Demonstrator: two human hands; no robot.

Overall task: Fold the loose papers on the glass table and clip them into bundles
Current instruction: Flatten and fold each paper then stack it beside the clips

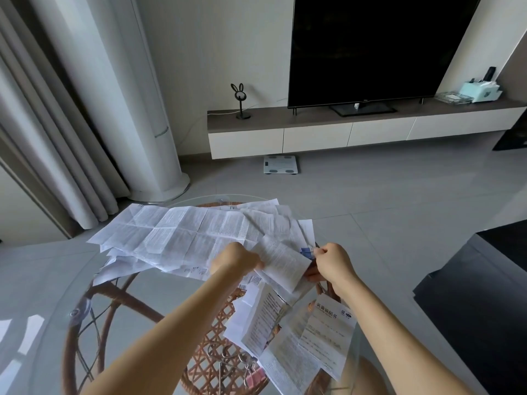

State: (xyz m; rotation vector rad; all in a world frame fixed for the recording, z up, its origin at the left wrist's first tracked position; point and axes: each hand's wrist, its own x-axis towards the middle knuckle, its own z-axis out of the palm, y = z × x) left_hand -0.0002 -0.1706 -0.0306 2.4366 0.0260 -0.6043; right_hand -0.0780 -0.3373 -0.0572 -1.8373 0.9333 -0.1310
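A folded bundle of printed paper (282,262) is held above the round glass table (57,286). My left hand (238,259) grips the bundle's left end. My right hand (332,262) pinches a blue binder clip (307,251) at the bundle's upper right edge. Behind the hands lies a large creased sheet (176,232) on top of several other unfolded papers. More folded leaflets (299,334) lie in front of the hands at the table's near right. A few binder clips, one of them pink (252,376), sit near the table's front edge.
The glass top rests on a woven rattan base (119,297). Beyond it is bare tiled floor with a bathroom scale (281,164), a low TV cabinet (342,129) with a television, and a white column fan (137,109) by curtains. A dark furniture edge (484,280) stands at right.
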